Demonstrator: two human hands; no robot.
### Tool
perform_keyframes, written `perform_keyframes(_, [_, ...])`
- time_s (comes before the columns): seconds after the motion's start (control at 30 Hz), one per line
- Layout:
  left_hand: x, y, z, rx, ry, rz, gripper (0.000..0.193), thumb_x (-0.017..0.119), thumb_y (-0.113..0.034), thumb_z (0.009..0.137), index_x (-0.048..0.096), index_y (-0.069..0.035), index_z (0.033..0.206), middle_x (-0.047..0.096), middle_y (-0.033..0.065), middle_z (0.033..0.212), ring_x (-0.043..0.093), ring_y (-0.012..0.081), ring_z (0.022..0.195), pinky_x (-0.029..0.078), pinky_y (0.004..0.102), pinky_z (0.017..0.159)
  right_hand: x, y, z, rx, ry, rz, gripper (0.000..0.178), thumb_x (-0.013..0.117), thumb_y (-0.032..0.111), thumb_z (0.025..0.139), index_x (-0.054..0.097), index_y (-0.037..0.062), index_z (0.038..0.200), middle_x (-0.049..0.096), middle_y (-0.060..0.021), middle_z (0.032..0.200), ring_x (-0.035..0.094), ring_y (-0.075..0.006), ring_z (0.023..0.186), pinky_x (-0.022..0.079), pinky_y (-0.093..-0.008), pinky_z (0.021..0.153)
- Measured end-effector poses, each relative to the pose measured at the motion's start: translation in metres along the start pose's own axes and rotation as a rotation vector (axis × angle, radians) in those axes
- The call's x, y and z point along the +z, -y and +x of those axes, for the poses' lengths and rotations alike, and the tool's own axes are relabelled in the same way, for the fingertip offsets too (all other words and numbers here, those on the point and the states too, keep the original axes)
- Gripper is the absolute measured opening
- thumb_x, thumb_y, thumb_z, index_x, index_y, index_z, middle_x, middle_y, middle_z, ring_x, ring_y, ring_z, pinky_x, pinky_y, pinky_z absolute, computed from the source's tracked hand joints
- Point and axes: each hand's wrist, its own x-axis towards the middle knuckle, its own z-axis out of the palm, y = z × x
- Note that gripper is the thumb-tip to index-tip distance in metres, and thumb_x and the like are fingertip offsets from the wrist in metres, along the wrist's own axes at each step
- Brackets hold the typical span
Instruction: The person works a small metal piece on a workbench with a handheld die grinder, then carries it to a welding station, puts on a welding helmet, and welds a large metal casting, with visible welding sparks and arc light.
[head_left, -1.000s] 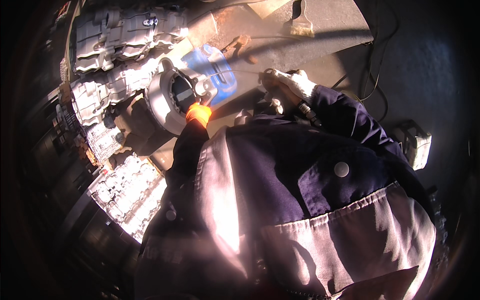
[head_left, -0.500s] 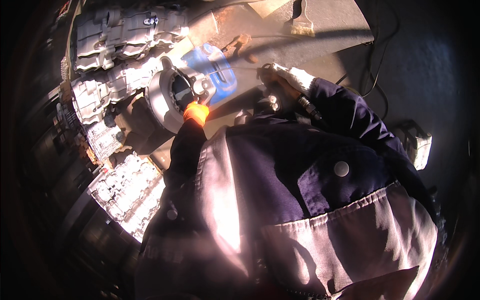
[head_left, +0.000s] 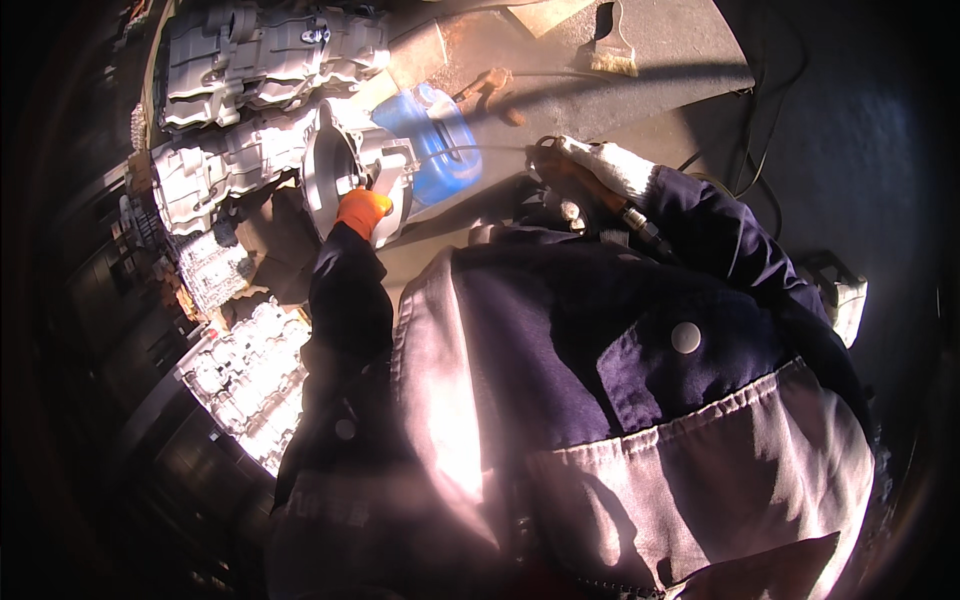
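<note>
My left hand (head_left: 362,212), in an orange glove, is closed on the near edge of a round grey metal housing (head_left: 400,180), which is tilted with its dark hollow side toward the left. In a white glove, my right hand (head_left: 612,170) is wrapped round an air blow gun (head_left: 588,188). A thin nozzle tube reaches left from the gun toward the housing, its tip just short of or at the housing's right side; I cannot tell which. A metal hose coupling (head_left: 640,220) is at the gun's lower end. Behind the housing lies a blue plastic jerrycan (head_left: 455,150).
Ribbed grey metal gearbox casings (head_left: 275,55) stand at the far left, with a sunlit metal valve-body-like block (head_left: 245,375) nearer. A paintbrush (head_left: 615,55) and a rusty metal piece (head_left: 490,85) lie on the far board. Dark cables (head_left: 760,150) run along the right.
My left hand has shifted left and slightly up, and the housing has turned in it. My right hand with the blow gun has moved a little right and down.
</note>
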Motion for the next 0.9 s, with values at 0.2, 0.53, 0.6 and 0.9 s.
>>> perform_keyframes(0.2, [-0.015, -0.004, 0.0, -0.117, 0.216, -0.113, 0.04, 0.054, -0.036, 0.081, 0.075, -0.009, 0.102, 0.068, 0.0205, 0.115, 0.065, 0.0352, 0.109, 0.048, 0.0369, 0.099, 0.038, 0.016, -0.017, -0.403, 0.074, -0.387, 0.042, 0.046, 0.024, 0.107, 0.049, -0.0022, 0.14, 0.057, -0.0156, 0.137, 0.056, -0.0202, 0.126, 0.047, -0.0291, 0.104])
perform_keyframes(0.53, [-0.043, -0.016, -0.009, -0.099, 0.237, -0.063, 0.037, 0.052, -0.035, 0.083, 0.076, -0.011, 0.098, 0.07, 0.0193, 0.11, 0.065, 0.0351, 0.108, 0.047, 0.0382, 0.099, 0.035, 0.004, -0.005, -0.64, 0.127, -0.391, 0.046, 0.048, 0.03, 0.107, 0.051, -0.0031, 0.138, 0.062, -0.012, 0.132, 0.06, -0.0175, 0.118, 0.05, -0.0285, 0.098])
perform_keyframes(0.6, [-0.051, -0.019, -0.012, -0.116, 0.235, -0.088, 0.037, 0.052, -0.035, 0.083, 0.076, -0.011, 0.098, 0.07, 0.0192, 0.11, 0.065, 0.035, 0.108, 0.047, 0.0386, 0.099, 0.036, 0.008, -0.006, -0.77, 0.142, -0.486, 0.047, 0.048, 0.031, 0.107, 0.05, -0.0031, 0.139, 0.062, -0.0118, 0.131, 0.06, -0.0173, 0.117, 0.05, -0.0293, 0.098])
perform_keyframes(0.9, [-0.03, -0.005, -0.009, 0.093, 0.027, 0.032, 0.027, 0.053, -0.034, 0.082, 0.074, -0.017, 0.084, 0.073, 0.0149, 0.091, 0.069, 0.036, 0.086, 0.053, 0.0448, 0.079, 0.047, 0.022, -0.013, -0.78, 0.138, -0.513, 0.047, 0.053, 0.032, 0.104, 0.053, -0.0027, 0.135, 0.062, -0.0126, 0.128, 0.061, -0.0183, 0.112, 0.051, -0.0301, 0.095])
